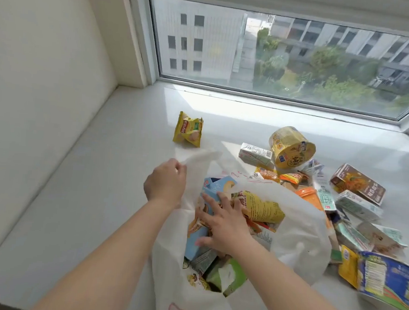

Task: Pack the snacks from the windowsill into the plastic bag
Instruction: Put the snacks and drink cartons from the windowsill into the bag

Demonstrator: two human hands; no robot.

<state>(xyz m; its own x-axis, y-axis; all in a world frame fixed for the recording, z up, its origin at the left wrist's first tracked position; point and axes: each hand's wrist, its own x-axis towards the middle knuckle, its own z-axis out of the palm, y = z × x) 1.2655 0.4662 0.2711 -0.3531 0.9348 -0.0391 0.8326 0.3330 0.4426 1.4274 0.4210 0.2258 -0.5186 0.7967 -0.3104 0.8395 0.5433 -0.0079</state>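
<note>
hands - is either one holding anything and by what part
The left hand pinches the plastic bag by its handle. The right hand lies open on the snacks inside, gripping nothing.

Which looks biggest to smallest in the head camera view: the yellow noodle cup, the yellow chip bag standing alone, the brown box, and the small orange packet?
1. Yellow noodle cup and brown box: they look about alike, so I won't rank them.
2. Yellow chip bag.
3. Small orange packet, clearly smallest.

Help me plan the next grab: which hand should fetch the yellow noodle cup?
Probably the right hand: it lies open on snacks in the plastic bag, on the noodle cup's side. The left hand pinches the bag's handle.
</note>
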